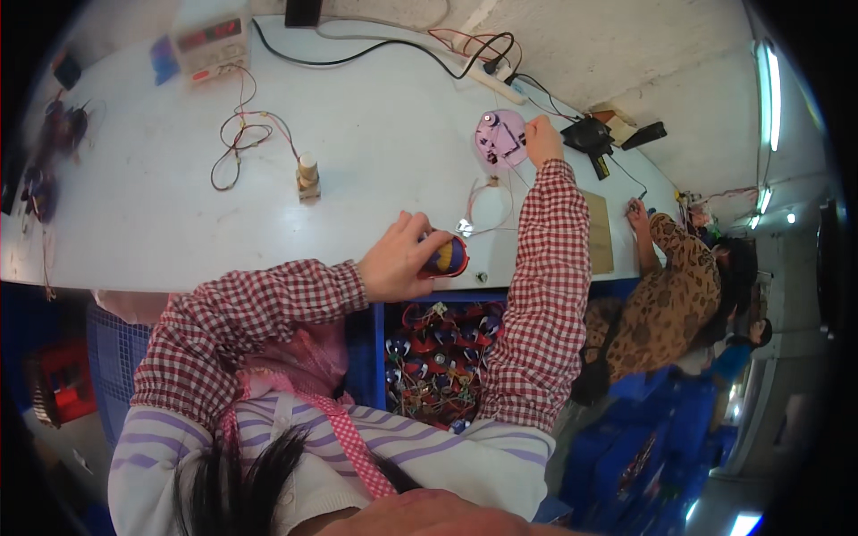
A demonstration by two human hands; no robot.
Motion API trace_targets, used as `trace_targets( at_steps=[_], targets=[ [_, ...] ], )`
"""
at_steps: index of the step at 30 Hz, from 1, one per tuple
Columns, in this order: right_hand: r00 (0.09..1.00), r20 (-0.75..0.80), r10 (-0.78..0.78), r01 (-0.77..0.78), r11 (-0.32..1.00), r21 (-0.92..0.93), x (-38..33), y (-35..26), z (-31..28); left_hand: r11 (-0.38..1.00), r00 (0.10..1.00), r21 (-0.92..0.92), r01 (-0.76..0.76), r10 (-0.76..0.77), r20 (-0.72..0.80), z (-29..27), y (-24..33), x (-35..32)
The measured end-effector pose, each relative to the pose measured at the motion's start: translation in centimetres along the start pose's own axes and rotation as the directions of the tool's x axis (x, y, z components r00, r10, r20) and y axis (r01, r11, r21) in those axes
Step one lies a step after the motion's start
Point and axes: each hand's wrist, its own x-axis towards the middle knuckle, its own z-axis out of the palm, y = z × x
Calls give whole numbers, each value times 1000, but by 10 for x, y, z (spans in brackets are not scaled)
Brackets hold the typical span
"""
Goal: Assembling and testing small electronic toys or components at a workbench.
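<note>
A white worktop [375,143] surrounds the rounded lilac plastic part [490,154]. Nearer the body than that part, the left hand [399,259] grips a rounded blue-and-yellow shell with a red rim [444,258]. At the part's right edge, the right hand [543,141] curls its fingers; whether they pinch anything cannot be told. A light, steady left grip should serve well. The palm hides the shell's left side.

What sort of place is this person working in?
Probably a small assembly workshop: a blue crate of wired parts below the table's edge, a box with a lit red display on the white table, and a co-worker further along.
</note>
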Motion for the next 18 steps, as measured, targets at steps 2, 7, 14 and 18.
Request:
trace_targets(
  at_steps=[2,7,14,18],
  targets=[
    [999,-3,-32,32,999,-15,-22,-11,-28,998,998,-47,-35,37,47,-25,9,-11],
    [994,2,-107,107,994,-18,-66,-74,-104,991,987,-106,-85,98,127,-126,50,-37],
    [991,79,-106,66,915,397,-140,-137,-141,985,973,117,-127,101,208,-285,82,-77],
    [973,179,-145,18,823,567,-205,-207,-137,932,956,353,-83,-25,292,-351,83,-120]
  ],
)
